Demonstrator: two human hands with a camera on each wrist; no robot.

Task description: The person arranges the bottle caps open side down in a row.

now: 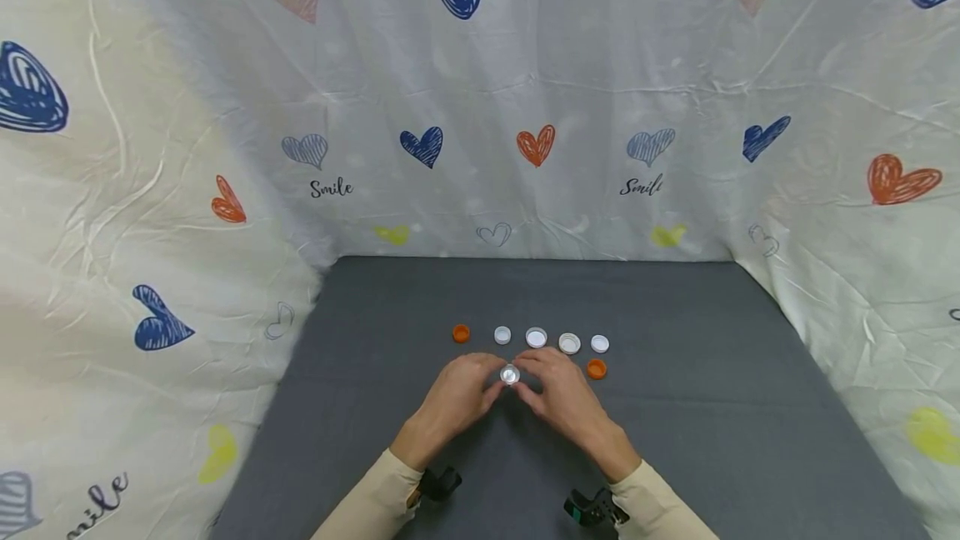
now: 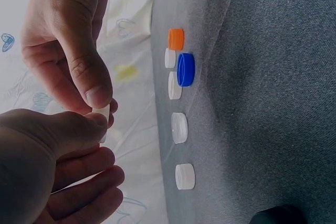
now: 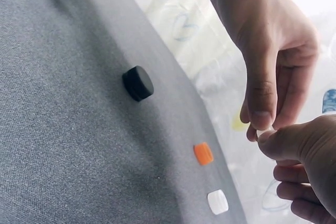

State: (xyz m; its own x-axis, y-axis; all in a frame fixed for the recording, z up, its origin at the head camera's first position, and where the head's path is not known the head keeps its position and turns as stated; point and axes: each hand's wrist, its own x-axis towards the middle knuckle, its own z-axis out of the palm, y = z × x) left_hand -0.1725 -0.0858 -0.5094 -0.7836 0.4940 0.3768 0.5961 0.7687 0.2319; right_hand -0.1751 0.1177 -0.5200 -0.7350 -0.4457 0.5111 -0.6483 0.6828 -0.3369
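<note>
An orange cap (image 1: 596, 369) lies just beside the right hand (image 1: 561, 394).

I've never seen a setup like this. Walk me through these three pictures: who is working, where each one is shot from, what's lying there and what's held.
There is no machine here, just a person's bare hands. The wide picture comes from a camera on the head, looking forward and down; the two sideways-looking close-ups come from cameras worn on the left and right wrists.

On the grey surface, the head view shows two orange caps and four whitish caps. The left wrist view adds a blue cap, the right wrist view a black cap. Behind hangs a pale curtain printed with hearts.

The left hand and right hand together pinch a small ribbed white cap.
</note>
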